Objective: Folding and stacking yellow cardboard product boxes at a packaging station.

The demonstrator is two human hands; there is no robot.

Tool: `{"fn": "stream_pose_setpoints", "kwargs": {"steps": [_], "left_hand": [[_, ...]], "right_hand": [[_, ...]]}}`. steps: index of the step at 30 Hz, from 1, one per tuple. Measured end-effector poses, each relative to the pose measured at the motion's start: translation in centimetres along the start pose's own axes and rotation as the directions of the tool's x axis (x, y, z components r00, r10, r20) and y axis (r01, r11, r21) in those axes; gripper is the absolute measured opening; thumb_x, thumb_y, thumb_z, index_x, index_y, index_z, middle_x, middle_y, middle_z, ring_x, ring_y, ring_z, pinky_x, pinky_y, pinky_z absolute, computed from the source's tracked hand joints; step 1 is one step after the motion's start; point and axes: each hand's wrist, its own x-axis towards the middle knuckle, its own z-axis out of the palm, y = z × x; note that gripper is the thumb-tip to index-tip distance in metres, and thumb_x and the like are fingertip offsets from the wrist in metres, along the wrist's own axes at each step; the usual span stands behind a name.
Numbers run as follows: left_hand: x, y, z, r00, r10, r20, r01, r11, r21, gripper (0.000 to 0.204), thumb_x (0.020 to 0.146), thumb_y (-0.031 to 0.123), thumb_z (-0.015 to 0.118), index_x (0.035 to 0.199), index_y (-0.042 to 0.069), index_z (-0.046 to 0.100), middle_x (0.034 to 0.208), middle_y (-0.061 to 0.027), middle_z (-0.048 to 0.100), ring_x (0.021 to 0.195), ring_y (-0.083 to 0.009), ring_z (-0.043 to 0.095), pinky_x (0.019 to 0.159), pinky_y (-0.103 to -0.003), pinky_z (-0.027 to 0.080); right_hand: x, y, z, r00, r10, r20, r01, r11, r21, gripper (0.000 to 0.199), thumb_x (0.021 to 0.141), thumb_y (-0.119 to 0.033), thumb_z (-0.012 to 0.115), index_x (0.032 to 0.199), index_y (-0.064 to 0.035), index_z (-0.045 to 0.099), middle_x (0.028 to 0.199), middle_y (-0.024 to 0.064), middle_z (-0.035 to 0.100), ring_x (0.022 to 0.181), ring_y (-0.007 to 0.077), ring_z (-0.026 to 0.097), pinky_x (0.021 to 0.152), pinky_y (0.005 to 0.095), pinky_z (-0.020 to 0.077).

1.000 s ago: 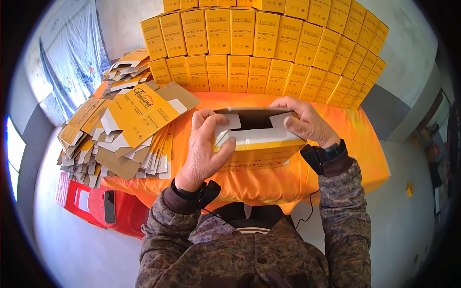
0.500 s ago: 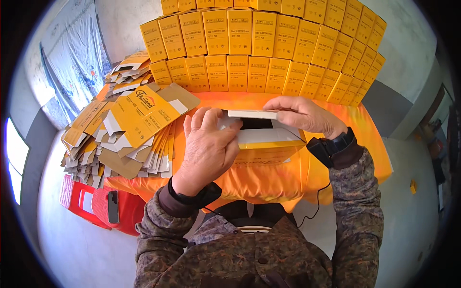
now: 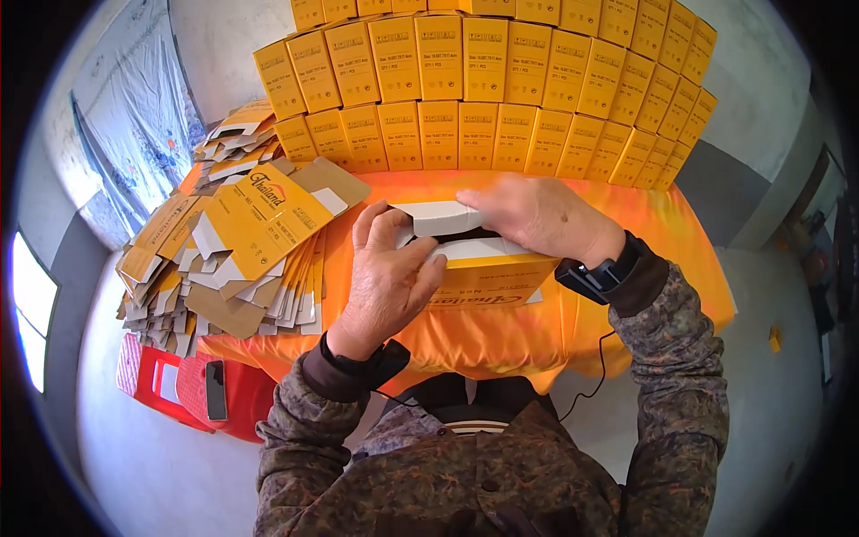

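Observation:
A yellow cardboard box (image 3: 492,285) stands on the table in front of me, its top partly open. Its white-edged lid flap (image 3: 443,219) is bent up, with a dark gap beneath it. My left hand (image 3: 385,282) is curled about the box's left top corner, thumb and fingers gripping the edge. Across the right part of the top lies my right hand (image 3: 550,219), its fingers closed at the lid flap and somewhat smeared by motion. What lies inside the box is hidden in shadow.
Flattened yellow cartons (image 3: 259,224) lie in a messy pile at the table's left. Rows of closed yellow boxes (image 3: 438,134) are stacked at the back. An orange cloth (image 3: 662,268) covers the table. Left below, a dark phone (image 3: 216,390) rests on a red stool (image 3: 192,385).
My right hand has moved left and inward over the box top. The lid flap now bends and tilts down more toward the opening. My left hand stays at the left corner.

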Motion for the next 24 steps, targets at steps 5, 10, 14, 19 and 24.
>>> {"fn": "stream_pose_setpoints", "kwargs": {"steps": [5,10,14,19,24], "left_hand": [[-0.3,0.0,0.2,1.0,-0.023,-0.013,0.022,1.0,-0.01,0.022,0.074,0.017,0.066,0.09,0.002,0.065,0.104,-0.0208,0.051,0.108,-0.0417,0.042,0.101,-0.049,0.03],[0.4,0.7,-0.3,0.998,-0.048,0.029,0.048,0.999,-0.009,0.027,0.073,0.014,0.064,0.096,-0.001,0.061,0.108,-0.0225,0.047,0.109,-0.0416,0.04,0.1,-0.049,0.03],[0.7,0.6,-0.3,0.995,-0.082,0.049,0.084,0.995,-0.049,0.033,0.072,0.011,0.064,0.101,-0.002,0.056,0.114,-0.0238,0.041,0.11,-0.0416,0.039,0.099,-0.049,0.031],[0.2,0.2,0.2,0.994,-0.098,0.04,0.102,0.988,-0.117,0.036,0.07,0.007,0.065,0.103,-0.002,0.053,0.118,-0.0238,0.037,0.112,-0.0418,0.037,0.097,-0.048,0.033],[0.0,0.0,0.8,0.996,-0.088,-0.018,0.082,0.972,-0.222,0.038,0.07,0.004,0.066,0.104,-0.002,0.051,0.119,-0.0232,0.035,0.113,-0.0412,0.038,0.094,-0.047,0.037]], "right_hand": [[0.2,-1.0,-0.2,1.0,0.018,0.013,-0.016,0.993,-0.119,0.039,0.087,-0.022,0.06,0.126,-0.0217,0.055,0.075,0.0118,0.052,0.065,0.0284,0.057,0.06,0.0369,0.0471],[0.3,-0.2,-0.1,0.998,0.026,0.052,-0.027,0.999,0.017,0.037,0.09,-0.021,0.057,0.126,-0.016,0.054,0.082,0.0129,0.056,0.068,0.03,0.058,0.062,0.0369,0.0479],[1.2,0.8,0.2,1.0,0.001,0.006,-0.002,0.971,0.239,0.034,0.091,-0.021,0.055,0.123,-0.0115,0.056,0.083,0.0153,0.059,0.071,0.0325,0.059,0.063,0.0386,0.0484],[1.8,1.6,0.0,0.999,-0.028,0.027,0.018,0.952,0.307,0.032,0.091,-0.02,0.055,0.12,-0.0087,0.057,0.08,0.0172,0.061,0.071,0.0338,0.061,0.064,0.0395,0.0489],[1.8,1.8,-0.4,0.997,-0.062,0.043,0.042,0.935,0.353,0.03,0.09,-0.018,0.055,0.119,-0.0078,0.058,0.08,0.0175,0.062,0.07,0.0335,0.061,0.063,0.039,0.0495]]}}
